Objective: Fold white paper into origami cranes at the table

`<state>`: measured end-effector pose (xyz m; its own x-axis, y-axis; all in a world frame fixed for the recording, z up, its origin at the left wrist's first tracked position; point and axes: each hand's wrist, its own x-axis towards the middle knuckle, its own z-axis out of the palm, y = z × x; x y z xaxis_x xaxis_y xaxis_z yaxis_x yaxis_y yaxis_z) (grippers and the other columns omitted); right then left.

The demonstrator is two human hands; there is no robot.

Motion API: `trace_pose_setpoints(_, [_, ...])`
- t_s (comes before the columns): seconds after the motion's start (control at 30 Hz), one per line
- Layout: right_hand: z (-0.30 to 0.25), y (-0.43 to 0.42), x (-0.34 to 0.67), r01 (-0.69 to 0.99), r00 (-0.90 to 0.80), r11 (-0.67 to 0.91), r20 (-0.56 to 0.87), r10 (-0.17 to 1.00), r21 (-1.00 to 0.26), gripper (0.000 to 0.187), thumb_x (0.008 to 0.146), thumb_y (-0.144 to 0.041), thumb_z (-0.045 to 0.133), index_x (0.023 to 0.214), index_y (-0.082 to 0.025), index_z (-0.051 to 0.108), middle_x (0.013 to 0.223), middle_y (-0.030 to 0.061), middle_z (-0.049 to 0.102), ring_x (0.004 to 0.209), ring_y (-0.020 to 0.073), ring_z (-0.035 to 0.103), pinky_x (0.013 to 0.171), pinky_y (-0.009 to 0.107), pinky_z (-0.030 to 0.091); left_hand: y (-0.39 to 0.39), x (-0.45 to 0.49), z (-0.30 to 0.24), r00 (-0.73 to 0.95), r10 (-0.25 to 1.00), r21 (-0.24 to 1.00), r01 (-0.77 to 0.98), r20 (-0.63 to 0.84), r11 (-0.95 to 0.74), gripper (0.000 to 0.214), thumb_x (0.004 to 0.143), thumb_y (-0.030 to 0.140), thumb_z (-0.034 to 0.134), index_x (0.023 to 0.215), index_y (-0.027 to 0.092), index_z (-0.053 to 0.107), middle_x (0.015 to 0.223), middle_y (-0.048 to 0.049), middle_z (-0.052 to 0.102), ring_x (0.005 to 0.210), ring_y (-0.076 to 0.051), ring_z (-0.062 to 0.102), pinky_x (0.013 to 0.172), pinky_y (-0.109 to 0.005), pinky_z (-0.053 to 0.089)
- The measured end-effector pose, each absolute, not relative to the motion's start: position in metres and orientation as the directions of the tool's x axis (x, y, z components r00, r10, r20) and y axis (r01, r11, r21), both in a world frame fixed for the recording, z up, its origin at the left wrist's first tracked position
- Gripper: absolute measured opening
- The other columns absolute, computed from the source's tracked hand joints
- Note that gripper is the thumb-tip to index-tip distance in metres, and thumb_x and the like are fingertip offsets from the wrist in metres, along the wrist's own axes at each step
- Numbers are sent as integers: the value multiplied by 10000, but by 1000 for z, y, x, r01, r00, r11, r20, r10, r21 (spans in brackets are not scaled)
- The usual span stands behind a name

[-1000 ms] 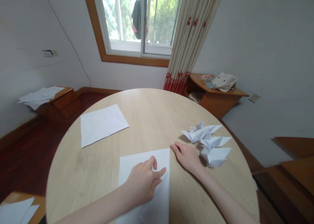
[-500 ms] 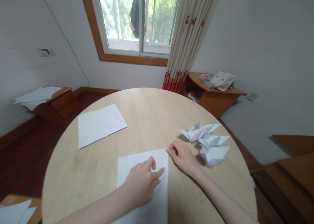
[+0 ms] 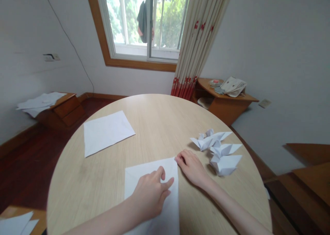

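Right hand (image 3: 192, 168) reaches the far corner of a white sheet (image 3: 136, 173) on a round wooden surface (image 3: 154, 118)

The right fingertips (image 3: 179, 158), just beside that corner a moment ago, now meet it, curled, though whether they pinch the paper cannot be told. The left hand (image 3: 151, 193) lies open on the sheet, forefinger stretched out and middle finger raised, holding nothing that shows. The hands stay apart, the left on the sheet and the right at its corner. The sheet lies flat toward the near edge of the surface. Folded paper birds (image 3: 224, 164) sit in a loose cluster just beside the right hand, and a second white sheet (image 3: 107, 133) lies well off to the left.
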<state>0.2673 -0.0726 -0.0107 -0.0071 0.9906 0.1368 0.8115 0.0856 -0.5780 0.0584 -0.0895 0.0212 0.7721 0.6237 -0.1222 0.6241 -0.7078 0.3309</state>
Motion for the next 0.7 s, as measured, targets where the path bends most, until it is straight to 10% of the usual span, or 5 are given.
trace_pose_setpoints(0.7, [-4, -61, 263, 332, -59, -203, -235, 970, -921, 296, 721, -366, 582, 493, -188, 522, 398, -22, 546, 378, 107, 490, 425, 220, 314, -92, 60, 18, 760, 635, 324, 640, -135, -697, 373, 892, 221, 474, 1258, 280, 519, 1147, -83, 528, 886, -246, 618, 747, -422, 539])
